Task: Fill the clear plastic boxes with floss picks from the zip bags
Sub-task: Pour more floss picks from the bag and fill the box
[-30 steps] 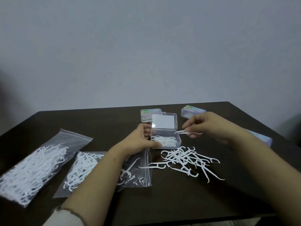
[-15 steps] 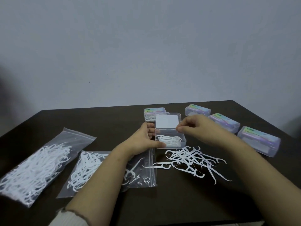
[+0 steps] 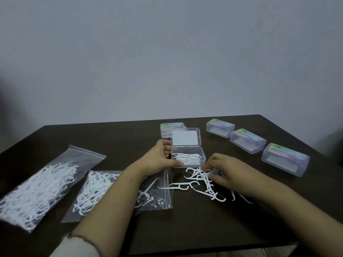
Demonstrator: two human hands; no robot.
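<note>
A dark brown table [image 3: 185,227] stands against a plain grey wall [image 3: 167,52]; its near edge lies bare. Mid-table, the open clear box [image 3: 188,158] holds a few white picks, lid upright. The left hand [image 3: 159,160] grips its left side, fingers curled. The right hand [image 3: 225,169] rests on the loose floss picks [image 3: 202,182] just beside, fingertips pinching some. Two zip bags [image 3: 37,190] lie toward the left edge, closed boxes [image 3: 247,140] toward the far right corner.

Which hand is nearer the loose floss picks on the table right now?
Right. The right hand has its fingers in the loose floss picks; the left hand holds the open box just beyond them.
</note>
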